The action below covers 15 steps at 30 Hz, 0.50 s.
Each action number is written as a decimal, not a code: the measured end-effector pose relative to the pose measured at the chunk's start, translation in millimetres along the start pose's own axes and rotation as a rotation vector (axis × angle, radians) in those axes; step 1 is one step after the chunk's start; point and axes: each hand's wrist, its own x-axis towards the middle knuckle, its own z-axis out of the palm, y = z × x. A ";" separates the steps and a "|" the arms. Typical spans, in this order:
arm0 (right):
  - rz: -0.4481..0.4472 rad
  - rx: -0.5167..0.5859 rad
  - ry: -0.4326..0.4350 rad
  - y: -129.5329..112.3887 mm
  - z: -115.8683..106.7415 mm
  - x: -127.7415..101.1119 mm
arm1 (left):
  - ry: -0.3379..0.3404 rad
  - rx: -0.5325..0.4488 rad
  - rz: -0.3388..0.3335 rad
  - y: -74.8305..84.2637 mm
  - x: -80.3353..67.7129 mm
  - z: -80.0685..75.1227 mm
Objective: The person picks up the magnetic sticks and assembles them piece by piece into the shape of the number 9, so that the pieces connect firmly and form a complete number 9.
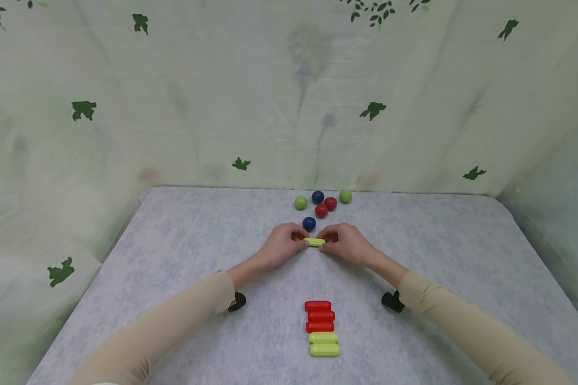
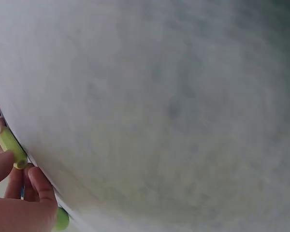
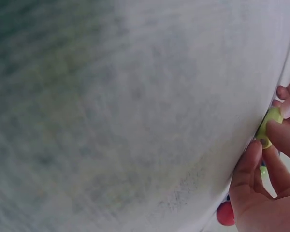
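Left hand (image 1: 283, 246) and right hand (image 1: 348, 243) each pinch 1 end of the short yellow-green plastic bar (image 1: 315, 242). Dark blue glossy ball (image 1: 309, 223) sits just behind it; bare grey table (image 1: 183, 251) on both sides.

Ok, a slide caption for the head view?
Both hands pinch a green bar near six balls; red and green bars lie nearer.

green bar (image 1: 314, 241): ends covered by fingertips of both hands in head view; only the mid part is seen.
left hand (image 2: 17, 195): cut off by left and bottom edges of left wrist pic; palm not seen.
right hand (image 3: 268, 186): cut by right and bottom edges of right wrist pic.
red ball (image 3: 225, 213): partly hidden behind right hand, blurred.
green ball (image 2: 62, 218): half hidden by left hand, cut at bottom edge.
table cloth (image 2: 174, 106): blurred in both wrist pics, pattern can't be made out.
forearms: cut off at bottom edge of head view.
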 end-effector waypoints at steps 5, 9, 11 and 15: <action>0.001 -0.008 -0.026 0.0 -0.7 0.3 | -0.001 -0.006 0.001 -1.1 -0.3 -1.0; 0.001 -0.008 -0.057 2.8 -10.4 2.9 | -0.011 -0.012 -0.001 -1.9 -0.3 -1.0; 0.025 0.004 -0.040 5.4 -20.3 5.5 | -0.013 -0.014 -0.008 -2.3 0.1 -0.8; 0.080 0.004 0.073 15.7 -43.1 12.8 | -0.022 -0.009 -0.024 -1.2 1.3 -1.1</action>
